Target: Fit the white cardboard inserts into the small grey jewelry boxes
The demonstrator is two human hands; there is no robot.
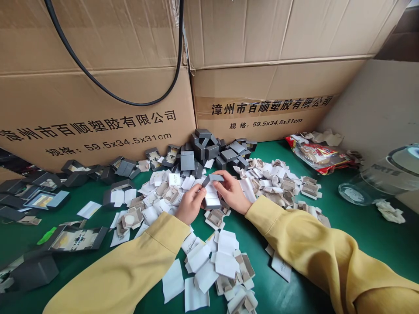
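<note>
Both hands meet over the middle of the green surface; the left hand and the right hand together pinch a small grey box, fingertips closed on its ends, with a white card insert just beneath it between the palms; the box sits raised above the litter, not resting on it. It looks light, thin-walled cardboard, stiff along its folded edges but easy to crush on the flat faces; the corners and short edges seem the safer places to grip, with little pressure. Around the hands lie scattered white inserts; behind them a heap of grey boxes rests against two large cartons; open box lids lie at the left; a snack packet and a clear jar lie at the right.
</note>
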